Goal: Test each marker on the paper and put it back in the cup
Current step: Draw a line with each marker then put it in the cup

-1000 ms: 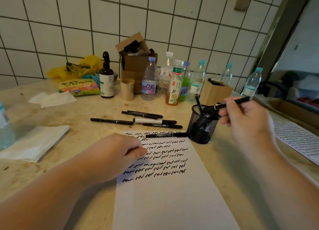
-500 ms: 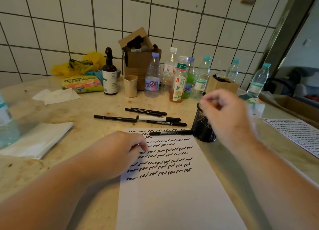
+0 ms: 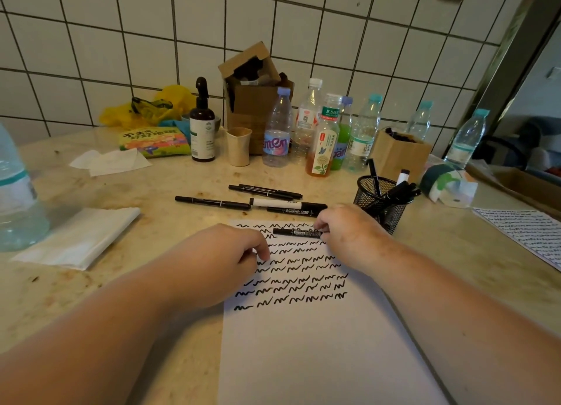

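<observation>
Right hand (image 3: 349,234) pinches the marker (image 3: 296,232) lying mid-frame on the paper (image 3: 318,344); left hand (image 3: 224,252) rests curled, gripping nothing. Loose markers (image 3: 258,199) lie beyond, cup (image 3: 379,201) just right.

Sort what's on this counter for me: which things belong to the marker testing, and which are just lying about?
Job:
paper with scribbles
marker on the paper, right hand at its end
loose markers on the counter
mesh cup holding markers
left hand steadying the paper

Lying about:
bottles
spray bottle
cardboard box
beige cup
snack packet
tissues
</observation>
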Motion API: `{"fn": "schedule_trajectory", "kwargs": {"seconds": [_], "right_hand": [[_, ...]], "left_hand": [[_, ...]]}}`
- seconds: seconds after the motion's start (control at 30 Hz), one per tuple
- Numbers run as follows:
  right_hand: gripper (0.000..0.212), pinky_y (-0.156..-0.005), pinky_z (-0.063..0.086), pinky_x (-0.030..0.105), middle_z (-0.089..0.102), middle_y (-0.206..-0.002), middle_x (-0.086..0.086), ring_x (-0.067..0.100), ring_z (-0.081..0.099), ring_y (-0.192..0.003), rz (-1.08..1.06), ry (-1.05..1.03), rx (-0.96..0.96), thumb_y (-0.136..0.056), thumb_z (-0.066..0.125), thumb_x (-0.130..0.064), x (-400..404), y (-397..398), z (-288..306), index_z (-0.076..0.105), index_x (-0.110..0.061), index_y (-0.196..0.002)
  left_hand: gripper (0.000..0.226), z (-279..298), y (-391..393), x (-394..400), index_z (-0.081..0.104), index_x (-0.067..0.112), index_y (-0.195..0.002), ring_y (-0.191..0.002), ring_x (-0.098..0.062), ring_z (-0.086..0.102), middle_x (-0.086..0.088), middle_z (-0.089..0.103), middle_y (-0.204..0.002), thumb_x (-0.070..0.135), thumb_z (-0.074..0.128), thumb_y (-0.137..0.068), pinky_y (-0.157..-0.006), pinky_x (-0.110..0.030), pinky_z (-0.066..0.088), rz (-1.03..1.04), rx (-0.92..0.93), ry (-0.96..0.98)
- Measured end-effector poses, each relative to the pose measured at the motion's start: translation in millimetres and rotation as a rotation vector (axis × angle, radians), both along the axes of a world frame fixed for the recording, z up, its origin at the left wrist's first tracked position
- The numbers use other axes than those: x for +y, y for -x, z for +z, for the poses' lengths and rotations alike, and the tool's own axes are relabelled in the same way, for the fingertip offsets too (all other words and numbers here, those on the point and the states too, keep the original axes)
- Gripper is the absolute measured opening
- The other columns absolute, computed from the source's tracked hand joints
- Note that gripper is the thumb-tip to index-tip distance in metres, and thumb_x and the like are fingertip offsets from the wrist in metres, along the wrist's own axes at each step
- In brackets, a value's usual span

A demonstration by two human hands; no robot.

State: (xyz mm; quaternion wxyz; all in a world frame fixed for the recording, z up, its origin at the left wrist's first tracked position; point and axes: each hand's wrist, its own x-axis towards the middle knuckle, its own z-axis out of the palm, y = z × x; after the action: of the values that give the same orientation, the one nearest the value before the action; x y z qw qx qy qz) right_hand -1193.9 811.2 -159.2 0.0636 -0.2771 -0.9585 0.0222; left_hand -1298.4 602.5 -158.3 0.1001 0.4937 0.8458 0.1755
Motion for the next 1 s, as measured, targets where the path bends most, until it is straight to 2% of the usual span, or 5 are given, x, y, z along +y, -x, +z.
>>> {"fn": "schedule_trajectory", "kwargs": {"seconds": [0.2,0.33,0.53,0.83,1.0], "right_hand": [[0.015,-0.079,0.052,0.034,0.063,-0.100,-0.002,0.017,0.061,-0.090,-0.001,0.120,0.021,-0.094,0.061,-0.025,-14.6,-18.2,15.3,0.070,-0.026,-0.105],[0.004,-0.061,0.053,0.031,0.067,-0.068,-0.004,0.010,0.062,-0.060,-0.030,0.548,0.367,-0.088,0.069,-0.029,-32.1,-36.9,23.7,0.068,-0.025,-0.088],[0.009,-0.060,0.055,0.035,0.064,-0.061,0.006,0.023,0.064,-0.061,0.072,1.099,0.615,-0.092,0.066,-0.008,-56.0,-53.5,11.3,0.064,-0.013,-0.085],[0.012,-0.055,0.050,0.028,0.072,-0.071,0.016,0.023,0.066,-0.062,0.223,1.302,0.801,-0.081,0.068,-0.026,-69.4,-57.5,-1.2,0.075,-0.016,-0.079],[0.022,-0.046,0.044,0.023,0.062,-0.057,0.014,0.020,0.054,-0.049,0.272,1.216,0.781,-0.090,0.062,-0.005,-65.4,-59.4,-1.2,0.071,-0.010,-0.070]], "left_hand": [[0.027,-0.7,1.0,-0.4,0.064,0.044,-0.106,-0.066,-0.009,0.061,0.010,0.065,-0.080,0.025,0.045,-0.098,-0.059,-0.027,0.050,0.005,-0.007,-0.007],[0.020,-1.9,0.8,-1.9,0.066,0.041,-0.109,-0.076,-0.004,0.064,0.017,0.068,-0.091,0.036,0.049,-0.099,-0.073,-0.028,0.057,-0.028,-0.018,-0.072],[0.029,3.3,-8.0,0.6,0.065,0.045,-0.115,-0.088,0.004,0.060,0.023,0.067,-0.096,0.057,0.052,-0.092,-0.078,-0.020,0.051,-0.090,-0.096,-0.127],[0.013,8.7,-16.5,0.9,0.065,0.039,-0.099,-0.079,-0.003,0.057,0.014,0.065,-0.085,0.048,0.060,-0.091,-0.071,-0.026,0.050,-0.166,-0.012,-0.179],[0.014,8.5,-14.5,0.7,0.058,0.042,-0.081,-0.071,-0.008,0.058,0.006,0.063,-0.079,0.046,0.055,-0.095,-0.067,-0.032,0.050,-0.228,-0.142,-0.089]]}}
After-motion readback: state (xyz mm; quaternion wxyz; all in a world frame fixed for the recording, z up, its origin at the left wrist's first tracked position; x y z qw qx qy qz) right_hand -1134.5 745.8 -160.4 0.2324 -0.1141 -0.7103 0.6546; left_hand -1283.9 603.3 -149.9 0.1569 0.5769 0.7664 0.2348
